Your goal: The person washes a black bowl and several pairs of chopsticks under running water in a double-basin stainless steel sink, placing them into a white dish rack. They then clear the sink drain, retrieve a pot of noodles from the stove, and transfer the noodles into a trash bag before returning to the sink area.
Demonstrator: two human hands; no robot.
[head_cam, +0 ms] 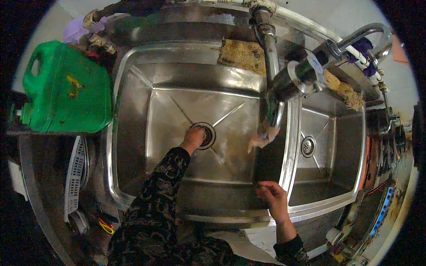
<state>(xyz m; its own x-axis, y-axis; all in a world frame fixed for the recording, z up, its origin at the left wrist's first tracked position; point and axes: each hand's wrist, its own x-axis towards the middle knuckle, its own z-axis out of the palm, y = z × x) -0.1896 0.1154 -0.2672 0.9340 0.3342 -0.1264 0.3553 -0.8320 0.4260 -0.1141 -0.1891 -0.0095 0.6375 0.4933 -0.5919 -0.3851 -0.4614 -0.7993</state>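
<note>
My left hand (194, 138) reaches down to the round drain (208, 135) in the floor of the large stainless steel sink basin (229, 116). Its fingertips are over the drain's left side, and whether they grip anything is hidden. Near the basin's front right corner, my right hand (273, 196) is raised with bent fingers; it is slightly blurred, and I cannot tell whether something small is between the fingertips. A metal faucet (289, 79) stands over the divider, its spout hanging down above the large basin, with a pale wrap (264, 138) at its end.
A green plastic jerrycan (80, 89) lies left of the basin. Rough tan pads (241, 55) rest on the back ledge. A smaller basin with its own drain (308, 146) adjoins on the right. A grey perforated plastic basket (74, 179) stands at the lower left.
</note>
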